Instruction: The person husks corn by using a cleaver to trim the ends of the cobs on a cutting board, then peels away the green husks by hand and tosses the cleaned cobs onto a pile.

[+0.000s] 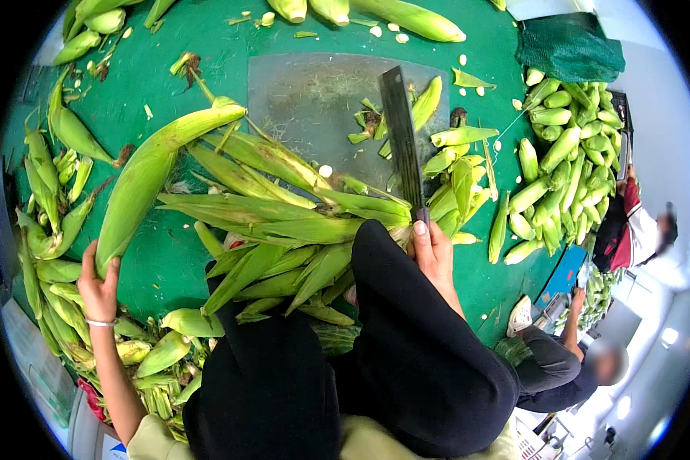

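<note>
My left hand point(101, 295) is closed round the lower end of a large ear of corn in its green husk point(139, 188), raised on the left. Its stalk end points up and to the right. My right hand point(434, 257) grips the handle of a long dark-bladed knife point(403, 134) that stands upright with its blade pointing away from me. Beyond my knees, several unhusked ears with long leaves point(284, 218) lie in a heap between my hands. Under the knife blade is a grey cutting board point(307, 84) with scraps of husk and silk on it.
A big pile of trimmed ears point(563, 165) spills from a green mesh sack point(571, 50) at the right. Husk-covered ears point(54, 307) and trimmings line the left side. More ears point(410, 19) lie at the far edge of the green surface point(199, 46). Two other people point(552, 368) are at the right.
</note>
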`<state>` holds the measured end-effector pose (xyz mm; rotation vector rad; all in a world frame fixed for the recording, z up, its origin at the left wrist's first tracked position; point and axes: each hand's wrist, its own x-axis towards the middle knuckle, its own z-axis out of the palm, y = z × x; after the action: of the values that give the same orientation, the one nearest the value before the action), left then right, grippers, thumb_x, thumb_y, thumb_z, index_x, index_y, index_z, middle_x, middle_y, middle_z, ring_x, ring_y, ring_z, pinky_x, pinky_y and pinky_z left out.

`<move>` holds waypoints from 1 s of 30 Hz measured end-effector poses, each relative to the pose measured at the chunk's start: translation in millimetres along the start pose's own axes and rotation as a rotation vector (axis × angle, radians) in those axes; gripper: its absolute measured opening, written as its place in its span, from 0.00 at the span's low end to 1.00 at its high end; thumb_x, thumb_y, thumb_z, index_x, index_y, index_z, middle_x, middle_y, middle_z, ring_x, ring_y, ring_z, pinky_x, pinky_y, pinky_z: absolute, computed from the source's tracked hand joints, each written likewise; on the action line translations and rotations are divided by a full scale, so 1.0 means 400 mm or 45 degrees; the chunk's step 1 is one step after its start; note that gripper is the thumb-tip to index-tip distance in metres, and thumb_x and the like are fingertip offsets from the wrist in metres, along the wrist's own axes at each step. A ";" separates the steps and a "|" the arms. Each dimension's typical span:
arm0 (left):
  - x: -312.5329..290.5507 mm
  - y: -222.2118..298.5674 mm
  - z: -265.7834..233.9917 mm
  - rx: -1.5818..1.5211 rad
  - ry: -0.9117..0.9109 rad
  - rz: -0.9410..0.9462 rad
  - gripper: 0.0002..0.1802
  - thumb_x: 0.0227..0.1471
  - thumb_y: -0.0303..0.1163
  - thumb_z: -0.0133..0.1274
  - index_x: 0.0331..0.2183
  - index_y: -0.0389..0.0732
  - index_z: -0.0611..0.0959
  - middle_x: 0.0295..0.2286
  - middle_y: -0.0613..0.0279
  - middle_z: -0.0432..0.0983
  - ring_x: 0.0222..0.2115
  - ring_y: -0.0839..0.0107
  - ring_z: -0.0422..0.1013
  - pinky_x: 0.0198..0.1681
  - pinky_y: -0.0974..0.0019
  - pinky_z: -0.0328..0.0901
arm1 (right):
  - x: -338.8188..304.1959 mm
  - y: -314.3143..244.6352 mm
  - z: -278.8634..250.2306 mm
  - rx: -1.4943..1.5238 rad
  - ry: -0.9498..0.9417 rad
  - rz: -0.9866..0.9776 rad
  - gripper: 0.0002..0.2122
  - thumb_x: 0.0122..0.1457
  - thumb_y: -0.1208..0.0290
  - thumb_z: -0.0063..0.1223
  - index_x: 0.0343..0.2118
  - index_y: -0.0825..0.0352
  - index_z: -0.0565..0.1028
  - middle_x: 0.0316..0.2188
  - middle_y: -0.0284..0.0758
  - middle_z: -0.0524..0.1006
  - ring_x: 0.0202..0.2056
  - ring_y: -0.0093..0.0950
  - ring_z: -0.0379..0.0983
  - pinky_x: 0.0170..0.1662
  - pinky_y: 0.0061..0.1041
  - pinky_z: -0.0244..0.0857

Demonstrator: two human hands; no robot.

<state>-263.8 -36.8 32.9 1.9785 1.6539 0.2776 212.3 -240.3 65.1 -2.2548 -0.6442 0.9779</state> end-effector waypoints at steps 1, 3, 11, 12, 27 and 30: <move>0.012 0.044 -0.033 0.040 -0.010 0.025 0.22 0.48 0.30 0.53 0.44 0.31 0.69 0.37 0.48 0.73 0.38 0.65 0.69 0.43 0.67 0.62 | 0.005 -0.009 -0.008 0.112 0.041 -0.011 0.18 0.59 0.57 0.42 0.22 0.69 0.66 0.12 0.28 0.63 0.16 0.18 0.59 0.19 0.21 0.54; 0.024 0.100 -0.086 0.079 0.015 0.034 0.25 0.49 0.36 0.54 0.43 0.28 0.70 0.35 0.50 0.73 0.35 0.67 0.69 0.40 0.68 0.63 | 0.023 -0.011 0.006 0.195 0.029 -0.065 0.18 0.59 0.57 0.42 0.22 0.68 0.65 0.12 0.27 0.63 0.15 0.17 0.58 0.18 0.20 0.53; 0.103 0.313 -0.175 -0.081 -0.108 0.100 0.23 0.54 0.40 0.45 0.42 0.28 0.73 0.35 0.58 0.73 0.36 0.74 0.66 0.42 0.73 0.59 | 0.059 -0.055 -0.036 -0.054 0.035 -0.394 0.14 0.55 0.60 0.50 0.26 0.68 0.67 0.12 0.37 0.66 0.15 0.28 0.66 0.20 0.27 0.59; 0.116 0.374 -0.172 -0.070 -0.164 0.111 0.22 0.54 0.39 0.44 0.41 0.28 0.74 0.34 0.59 0.73 0.36 0.75 0.66 0.41 0.73 0.59 | 0.068 -0.059 -0.030 -0.034 0.015 -0.397 0.14 0.55 0.60 0.50 0.26 0.68 0.67 0.12 0.37 0.66 0.15 0.28 0.66 0.20 0.27 0.59; 0.226 0.482 0.241 0.343 -0.555 0.489 0.26 0.44 0.49 0.54 0.31 0.32 0.75 0.21 0.46 0.69 0.21 0.54 0.67 0.27 0.59 0.61 | 0.173 -0.015 0.021 0.227 -0.102 -0.099 0.21 0.58 0.52 0.41 0.23 0.69 0.68 0.12 0.30 0.65 0.17 0.21 0.62 0.21 0.25 0.58; 0.211 0.484 0.243 0.240 -0.794 0.216 0.26 0.46 0.50 0.52 0.28 0.31 0.76 0.21 0.46 0.71 0.21 0.58 0.68 0.27 0.60 0.62 | 0.123 -0.116 -0.054 0.682 0.018 -0.648 0.18 0.58 0.53 0.41 0.24 0.64 0.66 0.13 0.26 0.63 0.14 0.15 0.58 0.15 0.17 0.51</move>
<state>-34.1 -1.6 38.2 2.0576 1.1439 -0.4158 250.1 -183.6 85.0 -1.5251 -0.7873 0.7609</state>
